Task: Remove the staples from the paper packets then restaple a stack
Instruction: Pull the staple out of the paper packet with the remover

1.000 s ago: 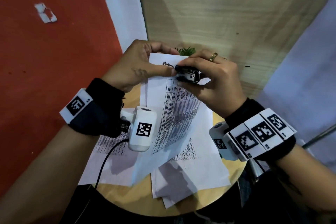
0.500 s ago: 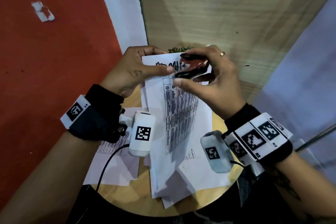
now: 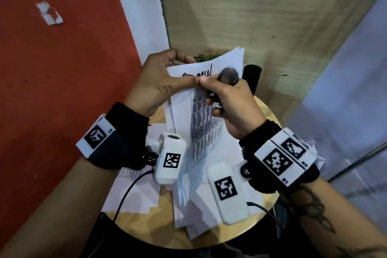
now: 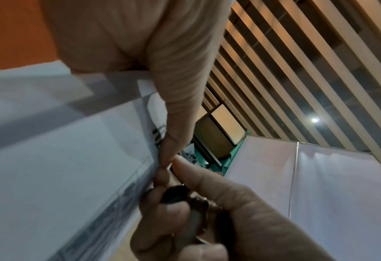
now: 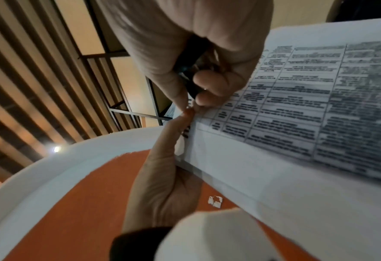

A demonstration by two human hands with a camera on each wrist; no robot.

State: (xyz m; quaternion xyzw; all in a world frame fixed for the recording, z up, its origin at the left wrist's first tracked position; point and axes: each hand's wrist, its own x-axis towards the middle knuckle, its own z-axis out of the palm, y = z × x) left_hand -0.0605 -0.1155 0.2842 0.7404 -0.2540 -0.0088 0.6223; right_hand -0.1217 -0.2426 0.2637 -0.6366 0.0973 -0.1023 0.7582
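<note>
While my left hand (image 3: 156, 81) pinches the paper packet (image 3: 201, 119) by its top edge, lifted off the round table (image 3: 266, 109), my right hand (image 3: 232, 107) stays curled round the staple remover (image 3: 228, 75) at the packet's twelve o'clock corner. Best practice, I judge: thumb pinned just beside the staple, which I cannot see, and a straight, gentle pull to spare the sheet.

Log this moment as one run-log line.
left hand: pinches paper packet top corner | right hand: grips staple remover at that corner | packet: lifted above round table | staple: not visible
</note>
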